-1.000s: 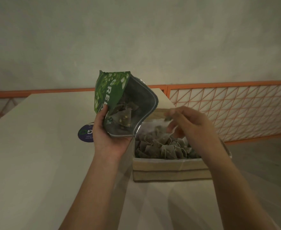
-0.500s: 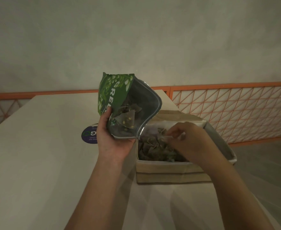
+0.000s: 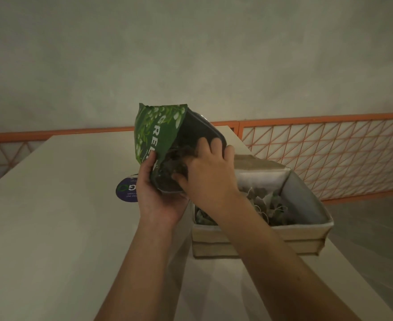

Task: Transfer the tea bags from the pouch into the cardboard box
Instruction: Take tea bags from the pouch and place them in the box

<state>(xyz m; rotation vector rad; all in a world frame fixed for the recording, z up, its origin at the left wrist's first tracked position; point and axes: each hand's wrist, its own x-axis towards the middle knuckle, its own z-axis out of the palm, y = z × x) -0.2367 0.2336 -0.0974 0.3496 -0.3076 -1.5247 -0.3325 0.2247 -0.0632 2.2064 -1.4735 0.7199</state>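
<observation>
A green pouch (image 3: 158, 133) with white leaf print is held tilted above the table, its open mouth facing right. My left hand (image 3: 155, 193) grips it from below and behind. My right hand (image 3: 208, 172) reaches into the pouch's mouth, fingers spread over the rim and fingertips hidden among the dark tea bags inside. Whether it grips a tea bag I cannot tell. The cardboard box (image 3: 258, 237) stands on the table to the right of the pouch. A heap of tea bags (image 3: 267, 205) with strings lies in it.
The pale table (image 3: 51, 228) runs from left to right under both arms. A round purple label (image 3: 127, 189) lies on it behind my left hand. An orange lattice railing (image 3: 330, 154) stands beyond the table's right edge, before a plain wall.
My right hand has risen out of the box and moved left into the pouch's mouth. The pouch and my left hand have stayed about where they were.
</observation>
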